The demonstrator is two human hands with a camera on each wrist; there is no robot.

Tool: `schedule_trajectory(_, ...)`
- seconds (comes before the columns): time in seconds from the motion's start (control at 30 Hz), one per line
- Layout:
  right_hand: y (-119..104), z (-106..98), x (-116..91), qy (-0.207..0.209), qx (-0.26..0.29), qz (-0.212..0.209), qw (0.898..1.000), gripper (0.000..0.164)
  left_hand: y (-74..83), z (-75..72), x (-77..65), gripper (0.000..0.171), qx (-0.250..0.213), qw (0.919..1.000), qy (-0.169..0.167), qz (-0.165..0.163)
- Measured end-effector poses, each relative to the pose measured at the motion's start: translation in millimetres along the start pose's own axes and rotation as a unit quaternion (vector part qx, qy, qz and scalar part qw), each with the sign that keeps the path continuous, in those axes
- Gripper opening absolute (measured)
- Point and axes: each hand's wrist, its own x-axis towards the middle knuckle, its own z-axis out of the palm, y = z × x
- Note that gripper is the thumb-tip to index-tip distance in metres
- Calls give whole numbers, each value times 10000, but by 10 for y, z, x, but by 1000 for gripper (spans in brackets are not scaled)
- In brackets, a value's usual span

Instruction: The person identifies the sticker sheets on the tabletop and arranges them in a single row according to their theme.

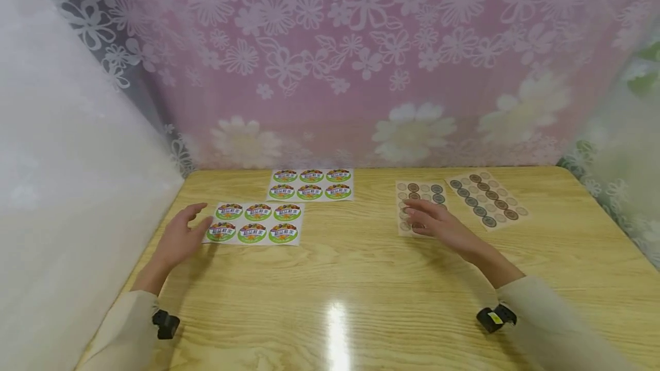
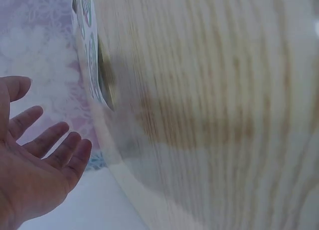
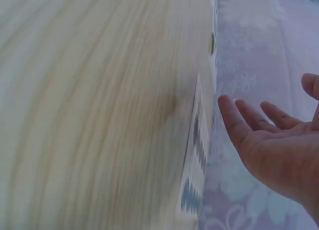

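Wood-grain table (image 1: 278, 291), bright glare (image 1: 337, 331) on top; pink floral backdrop (image 1: 319, 102) behind.

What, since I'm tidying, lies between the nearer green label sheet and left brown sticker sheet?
Head view: bare table from label sheet to sticker sheet.

Glossy wood-grain table (image 1: 289, 288); paper sticker sheets (image 1: 252, 224); cloth curtain (image 1: 319, 96)

Head view above table (image 1: 268, 296), wrist views close
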Motion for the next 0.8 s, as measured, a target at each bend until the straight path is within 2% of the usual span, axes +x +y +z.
schedule_trajectory(0.3,-54,342,392,-260,1236,366,9913,59,-180,-84,74,59,-407,9986,-103,-335)
schedule_trajectory(0.5,-88,527,594,-361,1750,490,9827,59,-265,-77,139,60,-664,9966,-212,-439)
schedule_trajectory(0.8,-156,765,890,-298,2267,880,9695,58,-280,-31,272,56,-606,9965,-212,-539)
